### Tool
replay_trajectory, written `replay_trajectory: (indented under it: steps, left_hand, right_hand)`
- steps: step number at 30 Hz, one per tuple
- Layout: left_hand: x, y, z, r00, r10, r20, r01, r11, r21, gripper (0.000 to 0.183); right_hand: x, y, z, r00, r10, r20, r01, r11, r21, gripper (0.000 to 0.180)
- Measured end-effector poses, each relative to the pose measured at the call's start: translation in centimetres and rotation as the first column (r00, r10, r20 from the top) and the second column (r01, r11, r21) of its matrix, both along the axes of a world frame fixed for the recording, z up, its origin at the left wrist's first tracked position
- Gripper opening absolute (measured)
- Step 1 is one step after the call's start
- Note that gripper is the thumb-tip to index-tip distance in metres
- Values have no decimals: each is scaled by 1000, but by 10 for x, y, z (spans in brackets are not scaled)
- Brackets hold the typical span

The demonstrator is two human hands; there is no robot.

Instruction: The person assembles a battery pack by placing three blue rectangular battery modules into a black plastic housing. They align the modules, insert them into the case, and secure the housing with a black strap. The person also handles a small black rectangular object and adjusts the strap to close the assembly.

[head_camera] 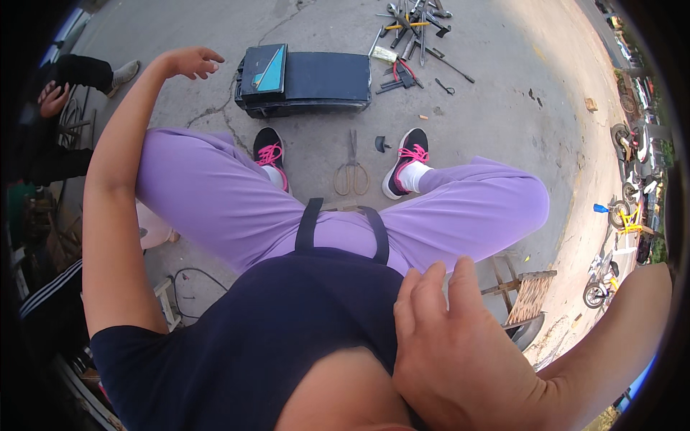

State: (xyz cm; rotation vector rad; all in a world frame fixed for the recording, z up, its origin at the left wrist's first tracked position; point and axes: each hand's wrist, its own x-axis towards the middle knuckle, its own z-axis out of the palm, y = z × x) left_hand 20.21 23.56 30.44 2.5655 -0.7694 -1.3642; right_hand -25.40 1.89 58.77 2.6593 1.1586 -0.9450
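My left hand (194, 62) hangs in the air with nothing in it, its fingers slightly bent, left of a dark box-like case (329, 75) with a teal-topped block (269, 70) at its left end. Close to the camera, in front of my chest, my right hand (458, 345) is raised with its fingers apart and its palm hidden. Between my shoes lies a pair of large-handled metal scissors (351, 167), with a small dark curved piece (381, 144) to the right of them.
Hand tools (412, 27) lie piled beyond the case, with red-handled pliers (401, 70) near them. A woven-seat stool (531, 296) stands at the right. Another person's hand (54, 98) and shoe (125, 75) show at the far left. A black cable (178, 285) lies on the ground. Parked two-wheelers line the far right.
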Motion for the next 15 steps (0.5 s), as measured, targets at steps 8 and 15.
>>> replay_trajectory:
  steps: [8, 15]
  left_hand:
    - [-14, 39, 0, 993, 114, -30, -115, 992, -47, 54]
    - [-8, 67, -5, 967, 256, 1, -256, 966, 30, 63]
  right_hand:
    - [29, -54, -22, 984, -175, 38, 170, 980, 102, 21]
    - [192, -156, -274, 573, -791, -213, 804, 493, 332, 42]
